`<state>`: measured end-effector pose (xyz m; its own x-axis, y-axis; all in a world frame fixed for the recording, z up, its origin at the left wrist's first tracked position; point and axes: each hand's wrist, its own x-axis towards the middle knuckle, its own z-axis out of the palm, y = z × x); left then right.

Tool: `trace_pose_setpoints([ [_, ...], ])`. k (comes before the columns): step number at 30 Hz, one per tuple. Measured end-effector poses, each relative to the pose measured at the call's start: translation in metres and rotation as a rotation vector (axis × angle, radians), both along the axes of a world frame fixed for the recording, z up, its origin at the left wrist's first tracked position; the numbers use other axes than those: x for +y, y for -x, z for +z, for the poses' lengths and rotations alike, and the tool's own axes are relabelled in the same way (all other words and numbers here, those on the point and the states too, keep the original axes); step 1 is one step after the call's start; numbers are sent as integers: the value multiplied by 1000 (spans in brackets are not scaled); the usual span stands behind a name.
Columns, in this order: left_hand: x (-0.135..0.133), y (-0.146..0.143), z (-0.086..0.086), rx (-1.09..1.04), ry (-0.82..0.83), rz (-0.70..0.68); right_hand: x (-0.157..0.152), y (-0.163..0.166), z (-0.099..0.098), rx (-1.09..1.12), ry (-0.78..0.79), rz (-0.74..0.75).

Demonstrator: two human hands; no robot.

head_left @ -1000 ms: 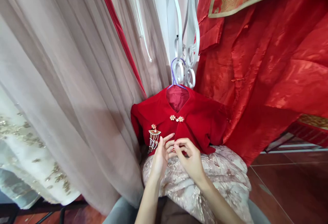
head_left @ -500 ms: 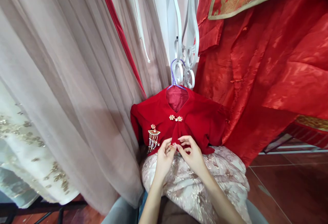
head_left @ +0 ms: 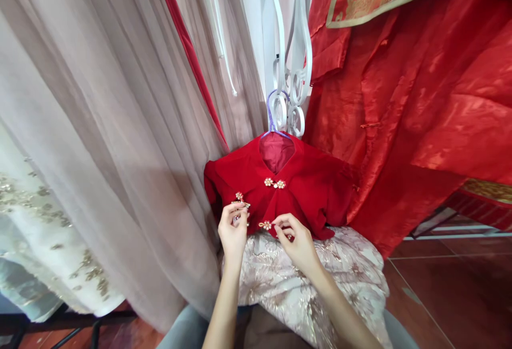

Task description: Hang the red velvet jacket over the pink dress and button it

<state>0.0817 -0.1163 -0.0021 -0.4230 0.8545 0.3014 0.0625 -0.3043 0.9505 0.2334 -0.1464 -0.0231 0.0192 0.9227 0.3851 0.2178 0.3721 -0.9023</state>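
A short red velvet jacket (head_left: pixel 312 170) hangs in front of me on a purple hanger (head_left: pixel 271 117). At its neck a flower-shaped clasp (head_left: pixel 274 183) with pale stones is fastened. A second jewelled flower fastener (head_left: pixel 265 225) sits near the lower front edge. Beside it, my right hand (head_left: pixel 295 240) pinches the jacket's edge between thumb and fingertips. My left hand (head_left: pixel 233 234) is raised in front of the beaded tassel brooch (head_left: pixel 239 196) and covers most of its strands. Its fingertips are pressed together; whatever they hold is too small to make out.
Patterned cream-pink fabric (head_left: pixel 340 269) is bunched over my lap below the jacket. Sheer beige gowns (head_left: pixel 120 125) hang close on the left, red satin garments (head_left: pixel 400 98) on the right. A white scrolled metal stand (head_left: pixel 298 72) rises behind the hanger.
My left hand has moved left and up from the lower fastener to the front of the tassel brooch. The fastener is now uncovered. My right hand has stayed nearly in place.
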Motion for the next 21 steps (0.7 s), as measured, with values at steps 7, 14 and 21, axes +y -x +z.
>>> trace_pose_setpoints([
  [7, 17, 9, -2, 81, -67, 37, 17, 12, 2, 72, -18, 67],
  [14, 20, 10, -2, -99, -32, -41, 53, 39, 24, 71, -127, 170],
  [21, 14, 12, 12, -341, 61, -140, 52, 34, 29, -20, -123, 224],
])
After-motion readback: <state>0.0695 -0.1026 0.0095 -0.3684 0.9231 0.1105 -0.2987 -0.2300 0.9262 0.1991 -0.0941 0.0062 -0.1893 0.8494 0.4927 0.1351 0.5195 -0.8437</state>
